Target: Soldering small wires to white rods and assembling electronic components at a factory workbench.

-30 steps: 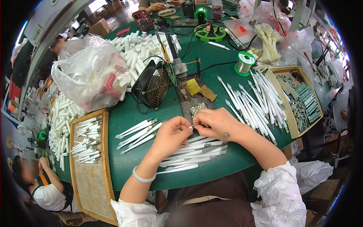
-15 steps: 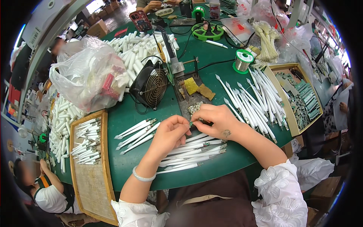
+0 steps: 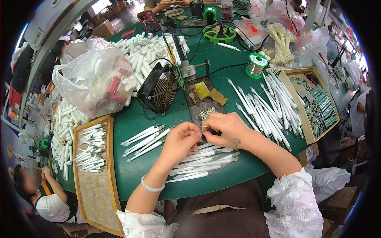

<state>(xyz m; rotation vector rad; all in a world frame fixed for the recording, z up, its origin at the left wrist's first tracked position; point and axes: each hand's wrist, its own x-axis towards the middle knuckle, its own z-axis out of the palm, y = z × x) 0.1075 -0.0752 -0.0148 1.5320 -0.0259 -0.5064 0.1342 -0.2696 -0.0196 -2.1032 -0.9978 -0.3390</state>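
Note:
My left hand (image 3: pixel 182 138) and my right hand (image 3: pixel 227 129) meet over the middle of the table, both with fingers pinched. A thin pale wire (image 3: pixel 204 126) shows at my right fingertips. Whatever my left fingers pinch is mostly hidden. Under my hands lies a row of white candle-shaped sticks (image 3: pixel 194 166) with small circuit ends pointing right. Left of my left wrist is another group of candle-shaped sticks (image 3: pixel 143 139), with translucent flame-shaped tips. Just beyond my fingers sits a heap of small silvery parts (image 3: pixel 206 113).
A soldering stand (image 3: pixel 185 70) with yellow sponges (image 3: pixel 202 90) stands ahead, beside a black fan (image 3: pixel 160 89). To the right are a solder spool (image 3: pixel 256 64), more sticks (image 3: pixel 262 109) and a box of circuit boards (image 3: pixel 336 119). A wooden-framed tray (image 3: pixel 95 190) and a plastic bag (image 3: pixel 93 79) are left.
My fingertips have shifted slightly and remain close together. The small greenish piece seen between them earlier is now hidden, and a thin wire shows at my right fingers.

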